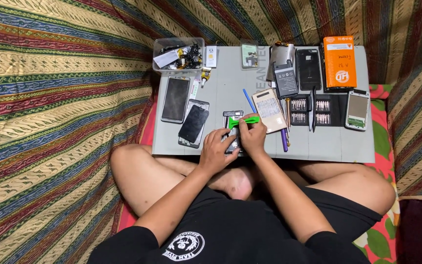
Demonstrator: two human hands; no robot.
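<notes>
I see the opened phone [232,131] on the mat [221,93]; two phones [185,110] lie at nine o'clock, bit set [311,111] at three, parts box [178,55] at eleven.

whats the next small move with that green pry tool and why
Probably slide the green pry tool a little further along the opened phone. The right hand grips the tool at the phone's top end, while the left hand steadies the body.

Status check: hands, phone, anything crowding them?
Left hand steadies opened phone. Right hand holds green pry tool on it. Cracked phone close left.
</notes>
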